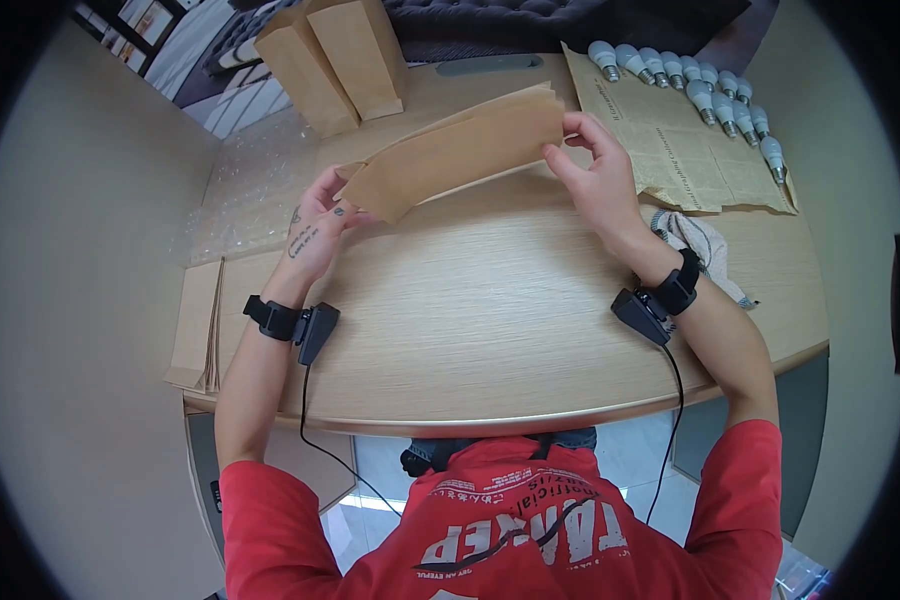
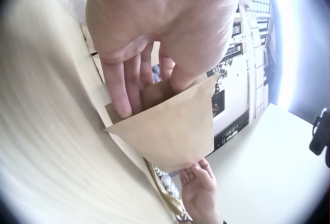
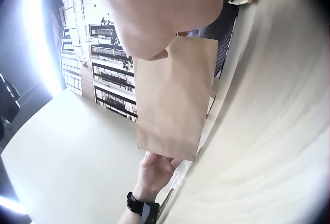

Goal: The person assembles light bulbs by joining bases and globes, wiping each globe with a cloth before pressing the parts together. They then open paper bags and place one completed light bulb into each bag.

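Note:
A flat brown paper bag (image 1: 470, 150) is held sideways between both hands, over the far half of the table. My left hand (image 1: 320, 215) holds its left end; in the left wrist view the thumb and fingers reach in behind the bag's front panel (image 2: 170, 126). At the other end, my right hand (image 1: 602, 180) pinches the edge between thumb and fingers. In the right wrist view the bag's broad face (image 3: 172, 98) shows, with the right fingertips mostly hidden behind it.
Two brown paper bags (image 1: 355, 65) stand upright at the back left, near bubble wrap (image 1: 245, 185). Flat folded bags (image 1: 195, 320) lie at the left edge. Several light bulbs (image 1: 701, 100) rest on printed kraft paper (image 1: 660, 150) at the back right, beside a cloth (image 1: 708, 245).

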Motion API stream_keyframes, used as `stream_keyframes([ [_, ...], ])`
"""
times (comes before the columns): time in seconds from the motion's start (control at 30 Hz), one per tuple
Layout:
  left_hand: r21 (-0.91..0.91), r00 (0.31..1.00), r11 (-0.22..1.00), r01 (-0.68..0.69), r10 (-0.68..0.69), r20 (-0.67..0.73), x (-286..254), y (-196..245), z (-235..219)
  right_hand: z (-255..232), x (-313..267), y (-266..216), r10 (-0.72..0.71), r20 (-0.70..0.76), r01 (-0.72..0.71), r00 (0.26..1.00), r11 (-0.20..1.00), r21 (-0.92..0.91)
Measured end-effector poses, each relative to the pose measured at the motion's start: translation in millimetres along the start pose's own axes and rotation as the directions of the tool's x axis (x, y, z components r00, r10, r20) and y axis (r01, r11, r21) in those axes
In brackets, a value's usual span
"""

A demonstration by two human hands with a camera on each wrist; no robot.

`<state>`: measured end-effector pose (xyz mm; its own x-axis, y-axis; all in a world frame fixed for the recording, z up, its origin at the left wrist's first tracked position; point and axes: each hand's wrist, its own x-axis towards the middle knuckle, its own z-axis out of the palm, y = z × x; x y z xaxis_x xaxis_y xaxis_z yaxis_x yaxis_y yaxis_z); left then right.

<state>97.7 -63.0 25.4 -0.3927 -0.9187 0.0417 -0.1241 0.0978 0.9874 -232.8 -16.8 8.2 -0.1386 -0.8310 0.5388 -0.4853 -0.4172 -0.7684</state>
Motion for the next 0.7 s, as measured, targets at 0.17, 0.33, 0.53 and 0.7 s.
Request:
stream_keyframes([
  [0.17,0.031,1.000,0.999,-0.008,0.008,-0.001,2.4,-2.3,-1.5,-18.4,-2.6,-16.7,0.149,0.406,-0.280,0.902,0.917,0.285],
  [0.33,-0.388,0.995,0.921,-0.033,-0.005,-0.097,0.5,7.5,17.6,-13.3,-7.4,-34.6,0.107,0.468,-0.289,0.877,0.896,0.336],
  [0.53,-0.063,0.941,0.962,-0.266,0.245,-0.232,-2.7,1.6,43.5,-12.4,-7.5,-32.5,0.213,0.500,-0.480,0.839,0.722,0.498],
  [0.7,-0.159,0.968,0.973,-0.166,0.130,-0.217,8.4,6.9,28.0,-36.2,-2.4,-19.3,0.059,0.703,-0.696,0.709,0.218,0.684],
])
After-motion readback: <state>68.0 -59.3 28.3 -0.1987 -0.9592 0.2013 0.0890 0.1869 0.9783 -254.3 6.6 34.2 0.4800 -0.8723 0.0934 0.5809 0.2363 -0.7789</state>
